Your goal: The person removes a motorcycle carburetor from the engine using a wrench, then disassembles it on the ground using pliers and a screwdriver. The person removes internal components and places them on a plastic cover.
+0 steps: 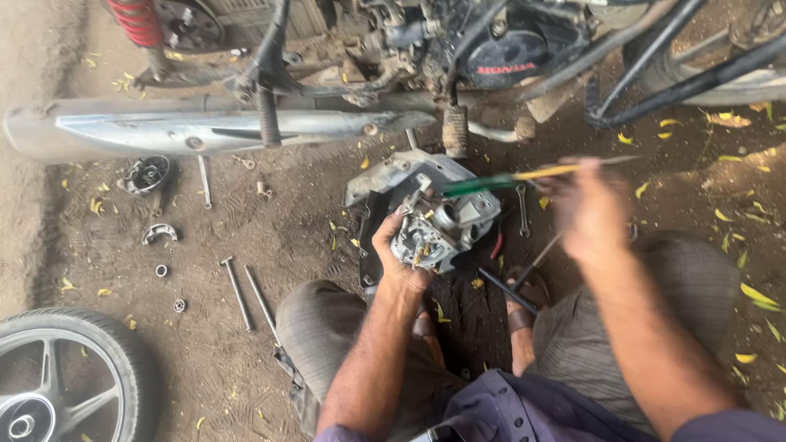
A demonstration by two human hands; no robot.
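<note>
We hold a carburetor and bring a screwdriver to it

Our left hand (399, 250) grips the carburetor (434, 229) at the centre, fingers wrapped round its left side, above a metal cover (385, 176) on the dirt. Our right hand (585, 209), blurred at 3 o'clock, closes round the green-and-yellow screwdriver (512, 178), tip towards 9. We judge a screw is being worked; next the tip needs seating squarely.

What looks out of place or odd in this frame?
Loose parts lie scattered on the bare dirt: two long bolts, a spanner and a detached wheel. The left hand grips a carburetor; the right hand is motion-blurred, holding a screwdriver.
</note>
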